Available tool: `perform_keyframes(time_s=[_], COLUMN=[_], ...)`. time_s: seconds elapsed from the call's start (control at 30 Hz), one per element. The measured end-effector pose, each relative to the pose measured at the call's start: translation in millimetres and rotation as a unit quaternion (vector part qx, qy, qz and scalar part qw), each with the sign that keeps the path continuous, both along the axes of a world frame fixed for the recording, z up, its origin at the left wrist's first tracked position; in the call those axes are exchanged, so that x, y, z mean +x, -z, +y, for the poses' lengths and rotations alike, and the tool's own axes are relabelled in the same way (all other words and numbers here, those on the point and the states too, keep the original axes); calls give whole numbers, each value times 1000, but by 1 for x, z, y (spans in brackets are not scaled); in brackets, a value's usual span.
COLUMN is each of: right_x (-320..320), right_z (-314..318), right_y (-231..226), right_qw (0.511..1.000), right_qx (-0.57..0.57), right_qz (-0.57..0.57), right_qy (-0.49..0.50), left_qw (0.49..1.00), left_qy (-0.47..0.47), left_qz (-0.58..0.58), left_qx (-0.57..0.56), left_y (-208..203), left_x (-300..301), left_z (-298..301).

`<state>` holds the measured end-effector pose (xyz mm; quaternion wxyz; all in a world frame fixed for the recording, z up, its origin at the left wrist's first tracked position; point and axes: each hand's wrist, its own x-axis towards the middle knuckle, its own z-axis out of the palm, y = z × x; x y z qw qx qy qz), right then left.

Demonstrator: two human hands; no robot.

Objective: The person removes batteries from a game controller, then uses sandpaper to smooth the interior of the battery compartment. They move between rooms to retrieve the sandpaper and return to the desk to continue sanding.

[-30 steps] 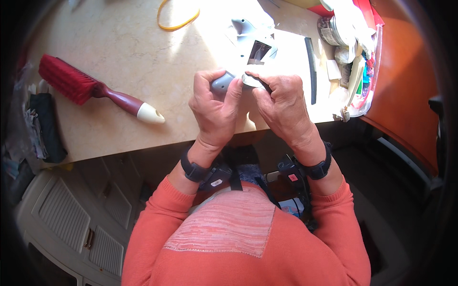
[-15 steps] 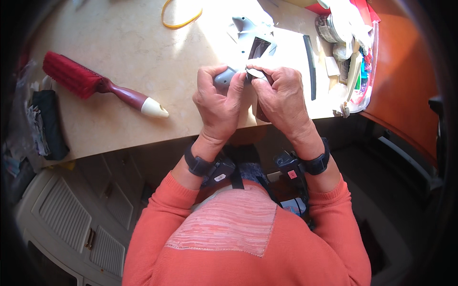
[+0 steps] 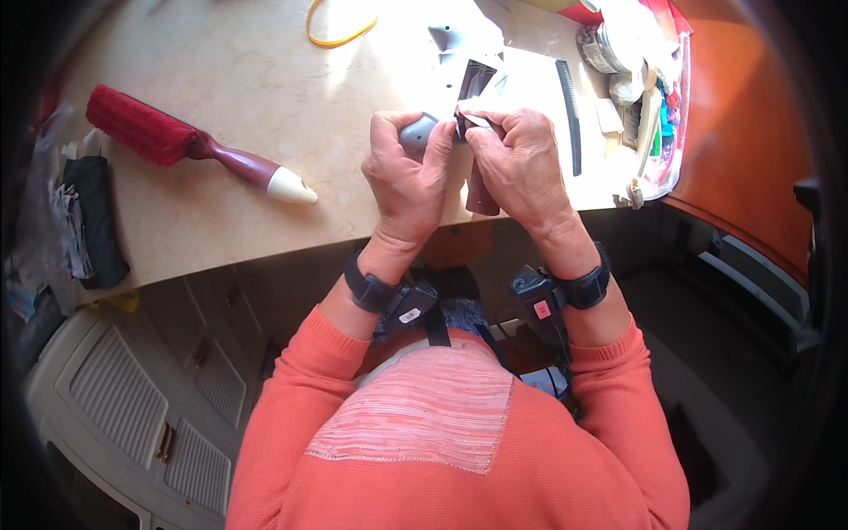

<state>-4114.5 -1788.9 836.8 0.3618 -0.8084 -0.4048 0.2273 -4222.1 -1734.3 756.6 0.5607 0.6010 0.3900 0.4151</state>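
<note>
My left hand (image 3: 406,177) is closed around a grey rounded plastic piece (image 3: 418,131) with a small dark hole in it. Its thumb points toward my right hand (image 3: 523,168), whose thumb and forefinger pinch a small part with a pale face (image 3: 484,124) and a dark edge. Both hands nearly meet above the table's near edge. Below my right fingers sticks out a dark brown, smooth strip-like piece (image 3: 481,193); whether the hand touches it, I cannot tell. Just beyond lie another dark brown piece (image 3: 478,79) and a grey-white plastic casing (image 3: 447,38), partly washed out by sunlight.
On the cream table (image 3: 230,238) a red-bristled brush (image 3: 150,128) lies at left, near a dark folded pouch (image 3: 95,221). A yellow band (image 3: 340,42) rests at the back. To the right are a black comb (image 3: 570,115) and a cluttered clear tray (image 3: 678,168).
My view has shifted slightly. My right hand has tilted the pale-faced part a little, and more of the brown strip beneath it shows. Both hands keep their grip.
</note>
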Motion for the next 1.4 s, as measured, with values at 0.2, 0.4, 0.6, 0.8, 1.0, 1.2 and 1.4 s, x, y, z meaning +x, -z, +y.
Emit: perform_keyframes(time_s=[0.2,0.4,0.6,0.8,1.0,1.2,1.4], right_x=[-7,-5,-1,1,4,17,13], right_z=[-2,-3,-1,-4,-4,-12,0], right_y=[1,8,10,7,0,-12,0], right_qw=[998,972,995,997,993,994,984], right_qx=[-32,41,52,23,26,85,84], right_qz=[-59,-224,-80,65,-84,11,-147], right_qy=[-4,-61,-23,26,-79,64,-61], left_qw=[999,1000,999,999,999,1000,1000], left_qy=[-10,-3,-4,-10,-5,-11,-11], left_qz=[15,11,-7,-2,18,6,-1], left_qx=[29,17,46,42,47,9,5], left_y=[-1,0,2,3,3,1,4], left_x=[0,0,1,1,2,2,3], left_z=[1,0,0,-1,0,0,2])
